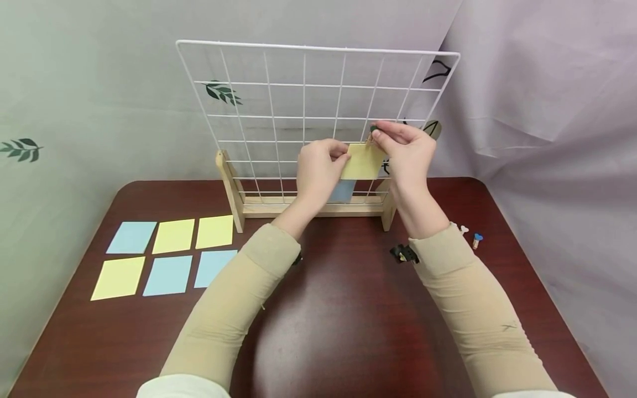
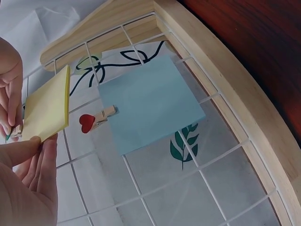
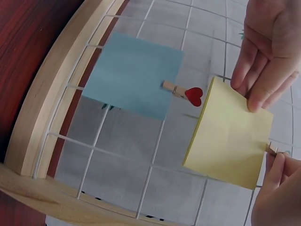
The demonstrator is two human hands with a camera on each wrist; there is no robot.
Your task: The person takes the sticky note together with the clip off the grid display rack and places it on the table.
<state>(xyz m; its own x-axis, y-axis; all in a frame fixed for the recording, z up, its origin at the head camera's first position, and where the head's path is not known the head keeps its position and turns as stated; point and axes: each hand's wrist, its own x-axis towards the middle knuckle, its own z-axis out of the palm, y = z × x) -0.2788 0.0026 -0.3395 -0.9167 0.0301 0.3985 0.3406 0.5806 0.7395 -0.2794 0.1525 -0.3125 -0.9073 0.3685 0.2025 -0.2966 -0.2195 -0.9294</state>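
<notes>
Thumb and fingers of my left hand [image 1: 318, 168] pinch the left edge of a yellow sticky note [image 1: 362, 163], in front of a white wire grid [image 1: 304, 85]. My right hand [image 1: 410, 152] pinches a small wooden clothespin [image 3: 271, 149] with a green top, at the note's upper edge. Whether the clothespin also grips a grid wire cannot be made out. Below the yellow note, a blue sticky note [image 2: 150, 103] hangs on the grid by a clothespin with a red heart [image 2: 87, 123].
A wooden stand [image 1: 318, 210] holds the grid upright on the dark red table [image 1: 338, 309]. At the left lie several yellow notes [image 1: 173, 236] and blue notes [image 1: 167, 275] in two rows. To the right are a blue-heart clothespin [image 1: 477, 240] and a white one [image 1: 464, 229], partly hidden.
</notes>
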